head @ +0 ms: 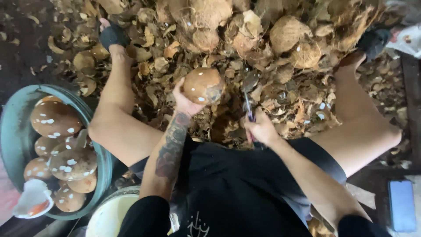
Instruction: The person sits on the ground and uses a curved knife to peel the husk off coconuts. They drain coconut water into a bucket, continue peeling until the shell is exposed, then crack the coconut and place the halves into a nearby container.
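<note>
Left hand [186,102] grips round brown peeled coconut [202,84] at centre; right hand [262,128] clenches thin knife [248,108]. Teal basin [12,131], near left, holds several finished; unpeeled heap [245,26] remains far.

Dry brown husk scraps [280,94] cover the ground across the middle and upper part of the frame, heaping into a mound of rough unpeeled coconuts [245,26] along the top edge. Bare dark floor [19,52] shows at the upper left. At the lower left stands a round teal tub [8,131] filled with peeled, pale-spotted coconuts, with a cream bucket [107,215] just beside it at the bottom edge. A blue phone [401,205] lies flat at the lower right. The light is soft and even.
</note>
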